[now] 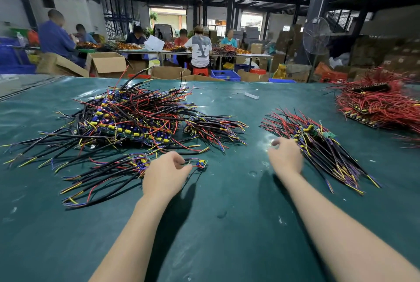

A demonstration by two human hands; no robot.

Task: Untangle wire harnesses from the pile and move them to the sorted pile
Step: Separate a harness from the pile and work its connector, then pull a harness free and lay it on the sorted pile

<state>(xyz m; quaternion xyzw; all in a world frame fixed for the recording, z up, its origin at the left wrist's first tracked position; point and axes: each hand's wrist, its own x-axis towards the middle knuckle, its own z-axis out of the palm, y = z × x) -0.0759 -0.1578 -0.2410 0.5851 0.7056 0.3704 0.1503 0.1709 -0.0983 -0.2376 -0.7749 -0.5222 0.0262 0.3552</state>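
**Two hands at work between the wire piles**

On the green desk the big tangled pile of black, red, yellow and blue wire harnesses sits to the left, heaped up, with loose ends sticking out all round. Just right of it lies a smaller bundle, flatter, its wires fanning to the right. Nearer the person, a loose bunch of long black leads is spread out by the left wrist.

The left hand is knuckles-up with its fingers curled in, pinching the thin wire of a small harness that lies on the desk just right of the fingertips, apart from the heap.

The right hand is blurred. It is at the near left edge of the sorted pile, where the harnesses lie roughly side by side, tails pointing toward the person. Its fingers look bent, but I cannot tell whether they hold anything.

Far right, a heap of red wires lies well apart from both. Beyond the desk stand cardboard boxes, a blue crate and a standing fan, and other workers sit at long tables.
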